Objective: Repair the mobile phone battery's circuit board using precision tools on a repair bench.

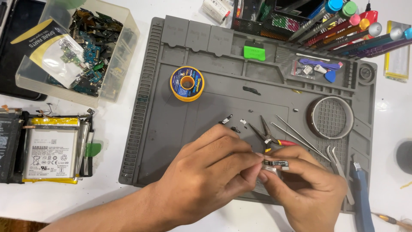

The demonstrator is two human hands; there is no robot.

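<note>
Hands (257, 172) on small black component (275, 163)

I had both bare hands meeting low over the grey silicone work mat (171, 141). My left hand (210, 169) came in from the lower left, forearm angled across the mat's front edge, fingers curled and thumb pinching. My right hand (309, 189) faced it, fingertips (262, 175) pressed against the left's, knuckles raised.

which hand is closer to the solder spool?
Left. The left hand lies below and slightly right of the solder spool on the grey mat. The right hand sits farther right, near the pliers. Both pinch a small black part.
</note>
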